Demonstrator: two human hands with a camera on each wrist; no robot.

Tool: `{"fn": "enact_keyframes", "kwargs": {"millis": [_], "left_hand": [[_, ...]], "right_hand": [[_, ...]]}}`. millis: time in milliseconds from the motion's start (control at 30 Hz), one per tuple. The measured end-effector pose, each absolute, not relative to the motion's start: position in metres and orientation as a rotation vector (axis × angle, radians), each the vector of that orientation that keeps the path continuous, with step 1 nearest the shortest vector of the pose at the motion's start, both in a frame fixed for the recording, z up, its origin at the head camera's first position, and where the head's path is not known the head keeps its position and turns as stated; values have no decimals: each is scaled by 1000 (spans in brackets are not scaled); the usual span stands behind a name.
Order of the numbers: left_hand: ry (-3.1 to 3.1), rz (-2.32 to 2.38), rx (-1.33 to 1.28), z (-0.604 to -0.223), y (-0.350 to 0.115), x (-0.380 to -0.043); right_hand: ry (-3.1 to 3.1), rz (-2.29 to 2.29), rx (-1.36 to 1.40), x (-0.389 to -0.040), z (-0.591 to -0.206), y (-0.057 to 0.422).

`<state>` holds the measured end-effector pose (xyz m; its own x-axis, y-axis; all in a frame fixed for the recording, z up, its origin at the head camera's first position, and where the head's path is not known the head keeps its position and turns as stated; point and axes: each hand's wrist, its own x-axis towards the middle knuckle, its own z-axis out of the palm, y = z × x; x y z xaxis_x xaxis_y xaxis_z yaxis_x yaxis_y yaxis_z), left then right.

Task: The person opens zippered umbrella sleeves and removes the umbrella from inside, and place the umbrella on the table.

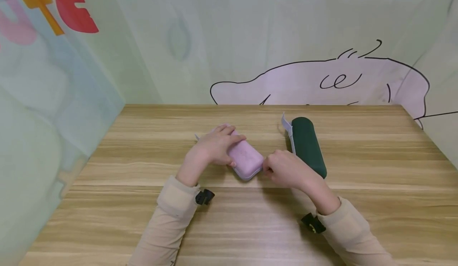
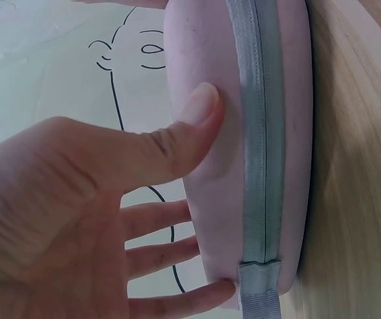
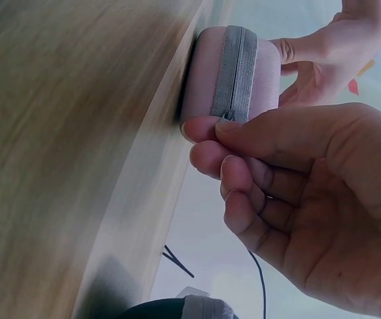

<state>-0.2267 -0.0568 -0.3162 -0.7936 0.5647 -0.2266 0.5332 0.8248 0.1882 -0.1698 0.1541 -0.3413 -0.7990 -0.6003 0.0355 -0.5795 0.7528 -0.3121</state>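
I have the right hand point(image 1: 286, 168) pinching the zipper pull point(image 3: 228, 116) between thumb and forefinger, the other fingers curled in beneath. My left hand point(image 1: 214, 144) grips the pink case point(image 1: 247, 160), its thumb pressed against the side and its fingers spread over the top and far side. The case lies on the wooden table point(image 1: 236, 222), left of the right hand, set at a slant with one end toward it. From the left wrist I see the grey zipper point(image 2: 263, 166) running along the side, its edges together, down to a fabric tab point(image 2: 260, 299). A dark green case point(image 1: 307, 146) lies just beyond my right hand, a pale strap point(image 1: 287, 125) sticking up at its far end.
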Motion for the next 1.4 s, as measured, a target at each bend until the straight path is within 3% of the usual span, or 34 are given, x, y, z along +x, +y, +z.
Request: {"fn": "enact_keyframes", "kwargs": {"millis": [1400], "left_hand": [[2761, 104, 725, -313, -50, -221]], "right_hand": [[2835, -463, -975, -169, -341, 150]]}}
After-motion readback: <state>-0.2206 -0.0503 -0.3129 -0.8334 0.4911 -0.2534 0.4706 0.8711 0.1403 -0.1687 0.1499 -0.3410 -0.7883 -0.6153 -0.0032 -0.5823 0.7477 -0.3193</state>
